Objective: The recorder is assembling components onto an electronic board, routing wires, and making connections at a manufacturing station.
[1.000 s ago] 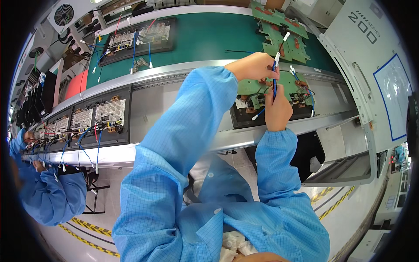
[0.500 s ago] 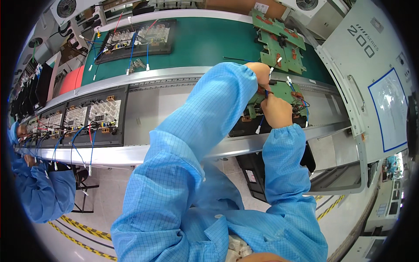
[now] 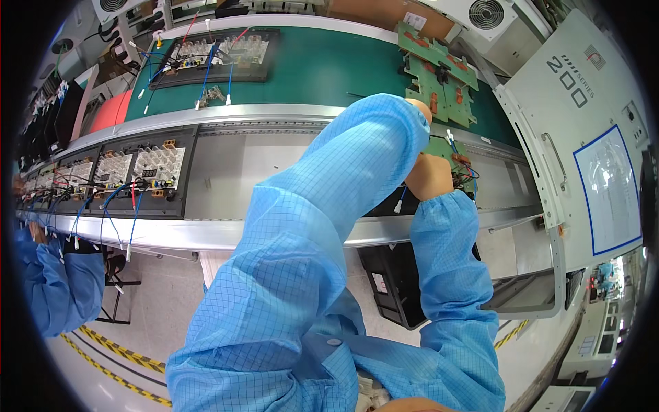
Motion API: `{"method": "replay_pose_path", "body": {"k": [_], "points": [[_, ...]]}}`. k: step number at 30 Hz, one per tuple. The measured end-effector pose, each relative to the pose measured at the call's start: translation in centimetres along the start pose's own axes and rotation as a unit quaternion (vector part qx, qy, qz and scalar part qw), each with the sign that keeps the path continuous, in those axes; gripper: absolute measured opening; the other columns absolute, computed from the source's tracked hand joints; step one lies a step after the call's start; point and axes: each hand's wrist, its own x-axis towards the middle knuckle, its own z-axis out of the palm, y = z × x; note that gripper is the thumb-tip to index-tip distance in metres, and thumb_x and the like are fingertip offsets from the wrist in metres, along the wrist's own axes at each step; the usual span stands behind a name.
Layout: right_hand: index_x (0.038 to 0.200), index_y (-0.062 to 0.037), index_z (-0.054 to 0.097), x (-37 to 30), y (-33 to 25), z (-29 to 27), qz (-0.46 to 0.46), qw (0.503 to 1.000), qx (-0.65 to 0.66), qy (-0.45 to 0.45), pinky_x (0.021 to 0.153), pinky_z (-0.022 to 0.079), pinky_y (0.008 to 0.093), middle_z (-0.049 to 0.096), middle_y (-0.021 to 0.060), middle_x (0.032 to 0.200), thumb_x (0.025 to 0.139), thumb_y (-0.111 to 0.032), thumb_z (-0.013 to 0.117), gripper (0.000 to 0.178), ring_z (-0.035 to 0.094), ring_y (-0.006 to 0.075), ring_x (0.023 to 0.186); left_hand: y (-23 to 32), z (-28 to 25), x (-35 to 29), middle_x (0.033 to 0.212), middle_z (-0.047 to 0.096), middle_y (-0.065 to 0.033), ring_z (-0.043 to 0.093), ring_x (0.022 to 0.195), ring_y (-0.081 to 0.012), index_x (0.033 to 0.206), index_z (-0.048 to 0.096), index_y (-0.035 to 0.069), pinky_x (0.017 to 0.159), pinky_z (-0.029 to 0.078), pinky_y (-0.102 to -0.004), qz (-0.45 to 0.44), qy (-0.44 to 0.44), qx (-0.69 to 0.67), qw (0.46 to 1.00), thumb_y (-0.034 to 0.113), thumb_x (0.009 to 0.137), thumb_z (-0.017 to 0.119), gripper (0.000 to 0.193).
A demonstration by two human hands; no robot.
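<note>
My two hands are close together over a green circuit board [image 3: 439, 146] with orange-brown parts and wires, at the right of the conveyor line. My left hand [image 3: 420, 110] is mostly behind its own blue sleeve, so its fingers are hidden. Just nearer to me, my right hand [image 3: 431, 177] is closed, knuckles up, at the board's left part. Whatever lies in its fingers is covered by the left sleeve. A white-tipped blue wire [image 3: 399, 203] hangs down to the left of the right hand. White connectors [image 3: 449, 136] stand up at the board's far side.
Green circuit boards [image 3: 439, 82] lie piled on the green bench [image 3: 329, 65]. Black trays with wired boards [image 3: 159, 168] line the left, and another tray [image 3: 257, 69] sits farther back. A white machine cabinet [image 3: 583, 137] borders the right. At far left a co-worker's blue sleeve [image 3: 75, 288] shows.
My left forearm has shifted right, and its sleeve now covers more of both hands and the board. The view has moved slightly. The right hand stays closed at the board.
</note>
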Motion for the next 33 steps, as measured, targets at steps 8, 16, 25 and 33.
{"method": "replay_pose_path", "body": {"k": [8,16,25,33], "points": [[0.075,-0.0042,0.067,-1.8,3.4,0.1,0.031,0.989,0.132,0.063,0.067,0.049,0.0454,0.066,0.0171,0.079,0.080,-0.033,0.057,0.031,0.062,0.0378,0.073,6.4,-4.5,-10.4,0.092,0.069,0.0001,0.066,0.084,-0.0229,0.094,0.072,0.020,0.066,0.051,-0.0386,0.059,0.092,-0.031,0.994,0.025,0.077,0.065,0.020],[0.079,-0.0061,0.066,-2.5,4.9,-1.1,0.039,0.999,0.023,0.021,0.061,0.047,0.0463,0.062,0.0188,0.069,0.084,-0.032,0.052,0.029,0.061,0.0375,0.069,4.8,-4.6,-13.8,0.087,0.068,-0.0109,0.065,0.083,-0.0309,0.088,0.071,0.013,0.067,0.052,-0.0401,0.289,0.237,0.092,0.923,0.023,0.078,0.058,0.020],[0.082,-0.0015,0.064,-7.1,6.2,-6.3,0.049,0.969,0.209,0.126,0.053,0.042,0.0345,0.059,0.0119,0.062,0.085,-0.023,0.058,0.022,0.058,0.0260,0.057,2.7,-4.0,-16.9,0.082,0.065,-0.0091,0.062,0.081,-0.0313,0.091,0.064,0.012,0.069,0.049,-0.0410,0.343,0.321,-0.141,0.871,0.029,0.083,0.056,0.020],[0.075,0.0008,0.065,-6.8,5.0,-2.9,0.104,0.878,0.466,-0.015,0.039,0.032,0.0186,0.055,-0.0001,0.054,0.085,-0.020,0.062,0.024,0.046,0.0038,0.044,-1.7,1.4,-21.1,0.080,0.065,-0.0064,0.062,0.077,-0.0189,0.092,0.062,0.005,0.069,0.047,-0.0308,0.233,0.422,-0.584,0.653,0.014,0.089,0.053,0.014]]}}
